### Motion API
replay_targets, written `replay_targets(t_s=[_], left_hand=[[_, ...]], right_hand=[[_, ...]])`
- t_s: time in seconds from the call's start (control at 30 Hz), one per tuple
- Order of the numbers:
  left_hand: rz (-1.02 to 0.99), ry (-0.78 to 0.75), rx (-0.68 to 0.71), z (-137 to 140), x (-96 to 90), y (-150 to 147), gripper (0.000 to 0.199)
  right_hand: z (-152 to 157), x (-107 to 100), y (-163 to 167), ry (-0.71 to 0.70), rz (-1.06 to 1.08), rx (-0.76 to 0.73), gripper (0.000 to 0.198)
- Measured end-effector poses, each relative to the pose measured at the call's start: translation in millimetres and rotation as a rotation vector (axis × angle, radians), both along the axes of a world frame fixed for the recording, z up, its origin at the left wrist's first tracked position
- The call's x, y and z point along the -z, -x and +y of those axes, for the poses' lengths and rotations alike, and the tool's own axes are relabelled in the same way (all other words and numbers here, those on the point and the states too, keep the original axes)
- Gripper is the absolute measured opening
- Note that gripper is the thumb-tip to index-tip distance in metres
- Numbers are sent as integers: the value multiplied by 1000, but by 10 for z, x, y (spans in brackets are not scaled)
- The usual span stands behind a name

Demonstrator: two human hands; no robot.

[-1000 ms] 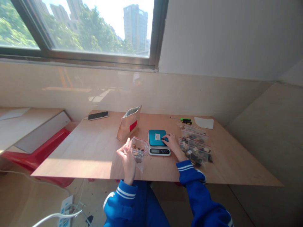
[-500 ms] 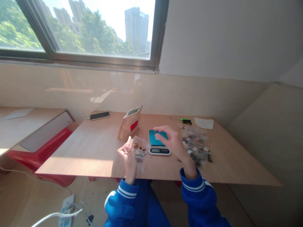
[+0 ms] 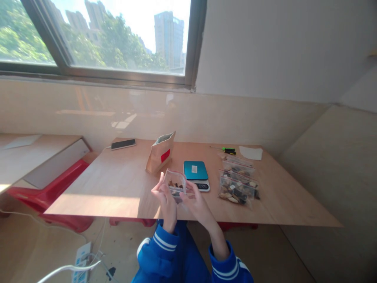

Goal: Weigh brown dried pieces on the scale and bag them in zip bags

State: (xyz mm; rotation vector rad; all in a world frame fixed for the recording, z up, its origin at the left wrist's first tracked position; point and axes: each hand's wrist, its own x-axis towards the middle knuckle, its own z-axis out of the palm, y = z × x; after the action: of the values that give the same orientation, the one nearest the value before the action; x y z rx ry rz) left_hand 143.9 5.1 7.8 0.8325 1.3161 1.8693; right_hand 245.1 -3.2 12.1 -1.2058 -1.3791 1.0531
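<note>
Between my two hands is a clear zip bag (image 3: 176, 179) with its mouth open and brown dried pieces inside. My left hand (image 3: 165, 196) grips the bag's left side, and my right hand (image 3: 194, 197) holds its right edge. Just behind stands a kitchen scale (image 3: 195, 170) with a blue-green top and a small white label; its display is partly hidden by my right hand. An upright brown paper pouch (image 3: 160, 152) with a red patch, open at the top, stands behind my left hand.
Several filled zip bags (image 3: 238, 184) lie to the right on the wooden table (image 3: 97, 188). Farther back are screwdrivers (image 3: 229, 150), a white paper (image 3: 251, 153) and a phone (image 3: 123, 144) with a cable. Red stools (image 3: 53, 190) stand below; a power strip (image 3: 81, 261) lies on the floor.
My right hand has moved left and down from above the scale to the zip bag and now grips its right edge. My left hand keeps hold, shifted slightly right.
</note>
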Motion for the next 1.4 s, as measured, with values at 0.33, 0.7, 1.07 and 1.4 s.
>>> replay_targets(t_s=[0.33, 0.7, 1.07, 1.4], left_hand=[[40, -77, 131, -8, -5, 194, 49], [-117, 40, 368, -170, -198, 386, 28], [-93, 17, 321, -235, -334, 349, 21], [43, 17, 325, -244, -355, 480, 22]], right_hand=[[-88, -184, -151, -50, 68, 126, 51], [-183, -120, -209, -73, 158, 304, 37], [-291, -199, -445, -92, 63, 264, 46], [-297, -256, -401, -258, -17, 409, 35]])
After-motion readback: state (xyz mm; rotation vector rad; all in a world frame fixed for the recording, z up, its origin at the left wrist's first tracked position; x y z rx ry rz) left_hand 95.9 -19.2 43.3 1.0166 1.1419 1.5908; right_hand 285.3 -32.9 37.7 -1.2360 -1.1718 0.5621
